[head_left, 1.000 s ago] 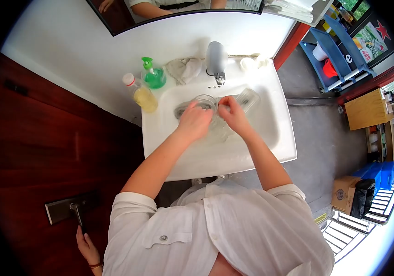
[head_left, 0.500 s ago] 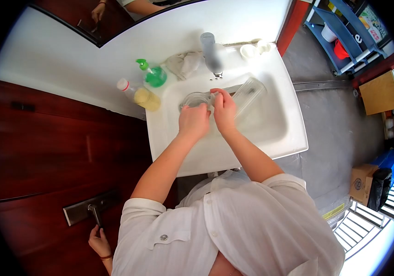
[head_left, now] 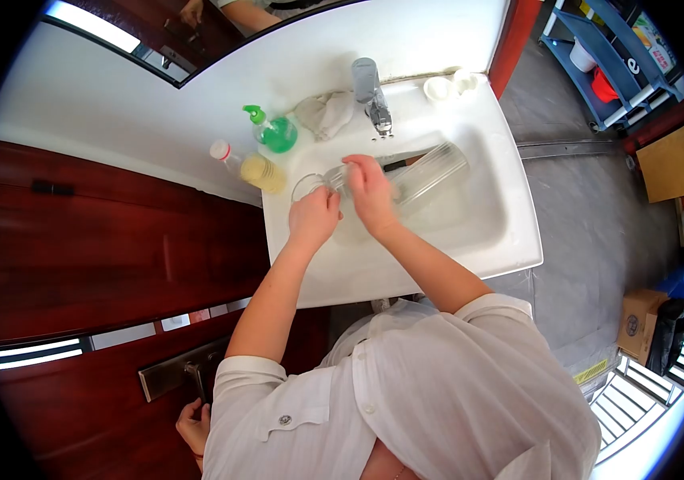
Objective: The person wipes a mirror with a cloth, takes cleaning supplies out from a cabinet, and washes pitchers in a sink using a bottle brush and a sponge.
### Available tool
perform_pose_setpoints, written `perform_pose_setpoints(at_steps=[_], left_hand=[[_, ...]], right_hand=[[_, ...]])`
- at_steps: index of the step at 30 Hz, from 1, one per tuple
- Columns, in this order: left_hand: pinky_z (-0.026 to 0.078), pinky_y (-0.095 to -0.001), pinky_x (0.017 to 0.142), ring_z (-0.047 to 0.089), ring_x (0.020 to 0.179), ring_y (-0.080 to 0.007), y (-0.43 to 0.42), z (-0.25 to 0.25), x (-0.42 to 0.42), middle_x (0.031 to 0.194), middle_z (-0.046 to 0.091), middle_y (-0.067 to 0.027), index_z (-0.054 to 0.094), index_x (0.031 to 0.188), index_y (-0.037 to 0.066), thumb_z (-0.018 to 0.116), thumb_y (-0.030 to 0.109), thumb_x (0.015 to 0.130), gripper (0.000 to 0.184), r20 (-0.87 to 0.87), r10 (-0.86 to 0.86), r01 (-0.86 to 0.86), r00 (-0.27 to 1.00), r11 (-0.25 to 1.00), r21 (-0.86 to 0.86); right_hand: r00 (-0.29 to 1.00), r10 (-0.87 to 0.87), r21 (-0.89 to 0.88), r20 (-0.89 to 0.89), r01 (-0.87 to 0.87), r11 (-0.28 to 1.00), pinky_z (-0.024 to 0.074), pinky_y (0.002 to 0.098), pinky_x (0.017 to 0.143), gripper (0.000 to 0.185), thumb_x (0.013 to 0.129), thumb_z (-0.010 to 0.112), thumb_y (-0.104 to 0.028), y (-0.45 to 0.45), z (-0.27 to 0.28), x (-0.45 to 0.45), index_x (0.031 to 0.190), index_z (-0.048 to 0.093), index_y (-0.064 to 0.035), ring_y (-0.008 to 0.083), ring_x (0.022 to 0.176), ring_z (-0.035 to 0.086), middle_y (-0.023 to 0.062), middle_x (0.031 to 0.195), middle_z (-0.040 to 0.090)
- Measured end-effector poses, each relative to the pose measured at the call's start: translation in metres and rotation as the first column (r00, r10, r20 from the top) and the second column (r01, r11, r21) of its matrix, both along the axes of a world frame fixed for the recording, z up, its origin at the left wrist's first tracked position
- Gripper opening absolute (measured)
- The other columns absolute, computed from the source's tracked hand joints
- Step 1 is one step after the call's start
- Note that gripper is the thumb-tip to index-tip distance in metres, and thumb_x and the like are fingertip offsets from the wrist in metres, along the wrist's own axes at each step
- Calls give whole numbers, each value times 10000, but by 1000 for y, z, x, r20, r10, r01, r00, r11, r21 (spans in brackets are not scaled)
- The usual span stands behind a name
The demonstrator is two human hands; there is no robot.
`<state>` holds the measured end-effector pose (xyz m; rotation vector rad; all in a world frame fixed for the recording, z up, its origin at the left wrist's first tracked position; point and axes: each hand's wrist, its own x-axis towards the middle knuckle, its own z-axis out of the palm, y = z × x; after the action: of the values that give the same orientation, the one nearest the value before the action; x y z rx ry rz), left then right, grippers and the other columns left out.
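Observation:
Over the left side of the white sink, my left hand is closed on a clear, round-rimmed piece, perhaps a lid or cup. My right hand, slightly blurred, curls its fingers over the right end of that clear piece, close beside my left. A clear ribbed container lies tilted in the basin, just right of my right hand. Behind it is a dark-handled utensil, partly hidden. The chrome faucet stands above the basin.
On the sink's left rim stand a green soap pump bottle and a yellowish bottle. A crumpled cloth and small white cups sit along the back. Another person's hand is at the handle of the dark red door.
Both my hands have moved left with the clear piece. At left, the door has come ajar, showing a bright gap, with the other person's hand at its handle.

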<state>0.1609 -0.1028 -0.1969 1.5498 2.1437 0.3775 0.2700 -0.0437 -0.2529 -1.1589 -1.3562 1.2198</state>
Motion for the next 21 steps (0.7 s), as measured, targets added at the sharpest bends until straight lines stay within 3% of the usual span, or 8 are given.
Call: perform_pose_setpoints(at_steps=[2, 3, 5, 9, 11, 15, 17, 21], left_hand=[[457, -312, 606, 605, 616, -197, -4, -6, 2, 669, 649, -56, 564, 888, 25, 440, 242, 888, 250, -16, 2, -2, 1000, 999, 38], [457, -312, 606, 605, 616, -197, -5, -10, -1, 669, 649, -56, 564, 888, 25, 440, 242, 888, 250, -18, 8, -8, 1000, 999, 37], [454, -315, 605, 597, 604, -184, -10, -22, -9, 660, 642, -64, 555, 883, 19, 436, 236, 894, 248, 141, 151, -165, 978, 981, 99], [452, -309, 609, 592, 605, -171, -26, -31, -20, 663, 641, -69, 549, 877, 15, 434, 235, 897, 249, 230, 211, -231, 950, 971, 64], [452, -304, 607, 591, 605, -173, -24, -23, -12, 662, 641, -67, 549, 883, 16, 434, 231, 899, 245, 193, 196, -217, 961, 972, 93], [452, -307, 598, 591, 602, -176, -24, -25, 0, 650, 639, -61, 547, 876, 18, 438, 237, 900, 246, 100, 162, -175, 982, 975, 137], [452, -314, 596, 595, 601, -183, -22, -29, -1, 644, 638, -55, 547, 870, 21, 438, 241, 901, 248, 131, 210, -230, 969, 959, 168], [453, -311, 600, 599, 608, -181, -26, -24, 9, 647, 641, -47, 550, 869, 24, 431, 249, 905, 257, 126, 264, -280, 956, 951, 131]], right_hand=[[998, -7, 328, -59, 26, 944, 439, 357, 761, 270, 895, 383, -181, -4, 10, -11, 975, 579, -13, 324, 849, 560, 189, 907, 585], [998, -1, 326, -60, 21, 945, 439, 357, 761, 270, 895, 383, -181, -3, -2, -13, 975, 579, -13, 324, 849, 560, 189, 907, 585], [997, 9, 3, -71, -8, 1000, 437, 373, 770, 238, 884, 395, -155, 1, -45, -17, 962, 575, -18, 341, 847, 555, 184, 921, 581], [994, 109, -162, -12, -110, 981, 438, 375, 758, 222, 879, 396, -137, -9, -65, -15, 951, 570, -19, 340, 831, 552, 177, 900, 576], [1000, 18, 153, -20, -15, 988, 441, 374, 744, 226, 880, 401, -148, -4, -18, -17, 953, 568, -15, 320, 827, 562, 178, 885, 585], [994, 97, 304, -57, -76, 950, 436, 303, 697, 255, 911, 369, -173, 0, -16, -17, 954, 575, -28, 206, 745, 548, 116, 827, 588], [997, 80, -125, -15, -81, 989, 438, 329, 701, 257, 913, 363, -181, 4, -44, -10, 938, 574, -38, 263, 757, 556, 138, 878, 583], [997, 29, -167, 70, -17, 986, 442, 394, 733, 245, 897, 422, -215, -11, -78, -1, 932, 587, -37, 340, 815, 562, 166, 846, 577]])
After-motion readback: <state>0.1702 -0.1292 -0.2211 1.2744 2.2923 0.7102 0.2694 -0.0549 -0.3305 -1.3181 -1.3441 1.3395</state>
